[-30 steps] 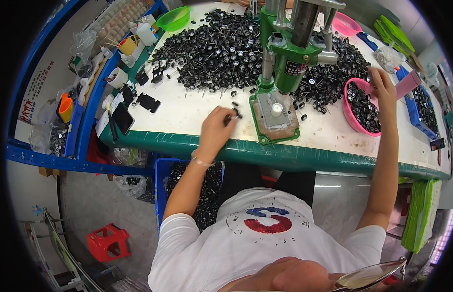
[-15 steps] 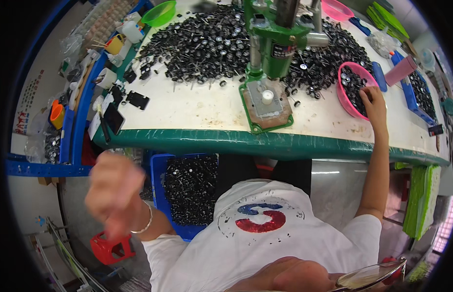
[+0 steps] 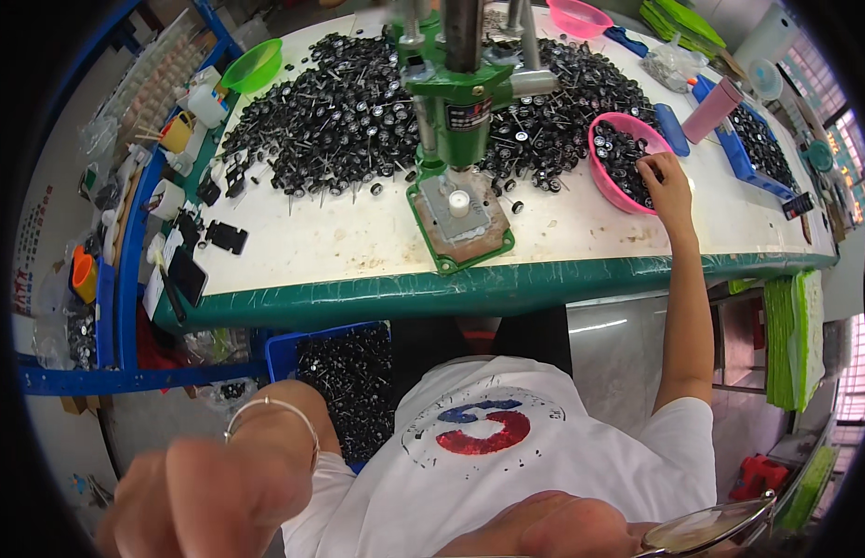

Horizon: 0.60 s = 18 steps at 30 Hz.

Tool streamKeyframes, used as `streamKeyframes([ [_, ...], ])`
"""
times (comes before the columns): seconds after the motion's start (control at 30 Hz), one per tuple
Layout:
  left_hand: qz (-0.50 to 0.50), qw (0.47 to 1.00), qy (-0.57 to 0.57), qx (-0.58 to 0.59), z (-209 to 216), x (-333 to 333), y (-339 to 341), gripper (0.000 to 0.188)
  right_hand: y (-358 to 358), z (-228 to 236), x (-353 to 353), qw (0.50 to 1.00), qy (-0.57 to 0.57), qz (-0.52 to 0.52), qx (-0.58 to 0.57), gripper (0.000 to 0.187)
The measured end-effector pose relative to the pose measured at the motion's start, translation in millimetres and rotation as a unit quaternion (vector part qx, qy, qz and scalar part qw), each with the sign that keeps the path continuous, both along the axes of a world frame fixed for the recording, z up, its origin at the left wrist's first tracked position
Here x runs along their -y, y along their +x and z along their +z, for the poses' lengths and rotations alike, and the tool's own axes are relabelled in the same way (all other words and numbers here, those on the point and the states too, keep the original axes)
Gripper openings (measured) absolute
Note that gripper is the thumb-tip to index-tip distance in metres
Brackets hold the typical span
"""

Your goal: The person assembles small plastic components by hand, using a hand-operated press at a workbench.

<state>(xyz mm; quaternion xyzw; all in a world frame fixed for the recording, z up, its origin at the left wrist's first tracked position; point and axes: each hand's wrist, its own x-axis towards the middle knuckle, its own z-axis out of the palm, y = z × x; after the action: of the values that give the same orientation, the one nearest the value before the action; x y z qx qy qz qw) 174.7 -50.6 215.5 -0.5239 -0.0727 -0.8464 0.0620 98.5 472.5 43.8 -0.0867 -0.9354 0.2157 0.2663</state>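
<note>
My right hand (image 3: 667, 181) reaches over the near right rim of a pink bowl (image 3: 611, 193). Its fingers are bent together, the tips among small black round parts (image 3: 618, 153) heaped in the bowl. Whatever lies between those fingertips is hidden. Large and blurred, my left hand (image 3: 209, 498) is raised close to the camera at the lower left, its fingers bent and partly cut off by the picture's edge. A green bench press (image 3: 465, 121) stands at mid-table, a white round piece (image 3: 459, 203) on its base plate.
Black parts with thin metal pins (image 3: 330, 121) are heaped behind and beside the press. A green bowl (image 3: 253, 67) is at far left, a blue tray (image 3: 750, 167) at right by a pink bottle (image 3: 713, 110). Below the table's green edge sits a blue bin (image 3: 282, 356) of black parts.
My left hand has come down and nearer the camera. My right hand stays at the pink bowl. The whole view has shifted, with the table's things now further left.
</note>
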Motion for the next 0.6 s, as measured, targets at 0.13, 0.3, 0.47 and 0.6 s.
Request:
streamKeyframes([
  [0.13,-0.137,0.969,-0.120,0.165,11,2,9,0.029,7,2,-7,1.000,-0.011,-0.011,0.010,0.020],
  [0.3,-0.024,0.996,-0.074,0.048,5,7,1,0.030,9,11,-5,0.998,0.001,0.030,0.047,0.023],
  [0.47,-0.080,0.994,-0.071,0.025,0,14,-4,0.020,13,19,-8,0.995,0.038,0.019,0.086,0.024],
  [0.6,-0.106,0.991,-0.076,0.006,-4,23,-3,0.018,5,21,-7,0.991,0.111,0.030,0.075,0.022],
])
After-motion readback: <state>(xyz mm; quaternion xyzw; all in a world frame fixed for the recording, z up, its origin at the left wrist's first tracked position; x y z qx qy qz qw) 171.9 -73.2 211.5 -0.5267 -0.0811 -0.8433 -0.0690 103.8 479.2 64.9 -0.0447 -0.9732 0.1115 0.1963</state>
